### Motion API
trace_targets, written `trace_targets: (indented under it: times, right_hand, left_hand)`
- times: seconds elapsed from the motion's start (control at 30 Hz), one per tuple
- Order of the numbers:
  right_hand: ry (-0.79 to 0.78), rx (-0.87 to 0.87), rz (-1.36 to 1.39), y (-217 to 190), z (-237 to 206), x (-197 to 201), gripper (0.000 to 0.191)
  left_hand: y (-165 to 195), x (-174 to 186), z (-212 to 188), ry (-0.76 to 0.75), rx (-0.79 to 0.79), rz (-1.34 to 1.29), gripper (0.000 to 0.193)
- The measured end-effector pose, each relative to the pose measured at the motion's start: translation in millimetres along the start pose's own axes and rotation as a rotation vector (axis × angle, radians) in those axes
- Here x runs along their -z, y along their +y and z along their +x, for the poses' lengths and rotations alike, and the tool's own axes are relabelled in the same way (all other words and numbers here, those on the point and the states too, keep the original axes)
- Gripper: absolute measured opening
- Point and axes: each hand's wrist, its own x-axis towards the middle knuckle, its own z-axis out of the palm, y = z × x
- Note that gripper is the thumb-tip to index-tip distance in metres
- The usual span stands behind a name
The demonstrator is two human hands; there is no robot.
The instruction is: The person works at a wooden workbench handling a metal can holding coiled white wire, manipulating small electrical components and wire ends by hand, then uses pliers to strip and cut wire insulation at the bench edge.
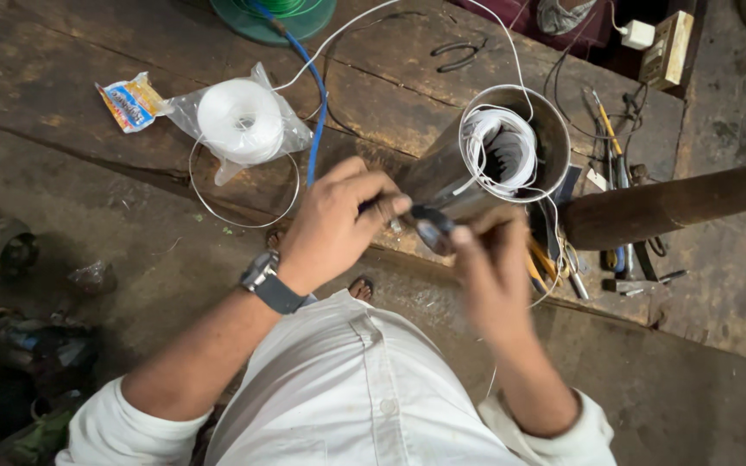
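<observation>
Metal cylinder (pixel 477 164) with white wire windings (pixel 501 148), upright on workbench (pixel 71 78), up and right of both hands. Left hand (pixel 334 220) pinched on dark tool (pixel 432 226); right hand (pixel 489 263) blurred, grip unclear, slightly nearer.

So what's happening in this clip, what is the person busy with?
A person in a white shirt stands at a worn wooden bench, working at the near edge of an upright metal cylinder with white wire windings inside. The left hand pinches a small dark tool against the cylinder's rim, and the right hand, blurred, is beside it. A spool of white cord in a plastic bag lies to the left; hand tools lie to the right.
</observation>
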Motion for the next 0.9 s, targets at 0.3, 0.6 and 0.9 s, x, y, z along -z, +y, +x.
trace_targets:
  times: [0.3, 0.6, 0.9]
  right_hand:
    - [0.002, 0.195, 0.097, 3, 2, -5, 0.026]
    - [0.000, 0.568, -0.812, 12, 1, -9, 0.023]
    - [-0.065, -0.227, 0.493, 4, 7, 19, 0.025]
  left_hand:
    - [5, -10, 11, -0.003, 0.123, -0.023, 0.042]
    - [2, -12, 5, 0.034, -0.073, -0.002, 0.026]
    - [14, 0, 14, -0.054, 0.002, 0.042, 0.029]
